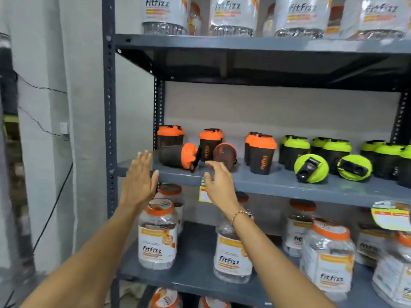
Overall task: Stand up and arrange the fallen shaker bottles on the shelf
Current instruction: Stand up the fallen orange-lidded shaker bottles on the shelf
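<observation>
On the grey middle shelf (278, 183) a black shaker with an orange lid (178, 155) lies on its side at the left, lid pointing right. A second orange shaker (224, 152) lies behind it, bottom toward me. Two green-lidded shakers (311, 168) (354, 167) lie fallen further right, lids facing me. Other orange shakers (262, 154) and green shakers (295, 152) stand upright. My left hand (139, 181) is open, flat, just left of the first fallen shaker. My right hand (219, 183) is open at the shelf edge below the fallen orange shakers, touching neither.
Large clear Fitfizz jars (158, 236) fill the shelf below and the shelf above (231, 16). A perforated grey upright (110, 107) frames the rack's left side. A yellow price tag (204, 194) hangs from the middle shelf's edge. A cracked white wall lies to the left.
</observation>
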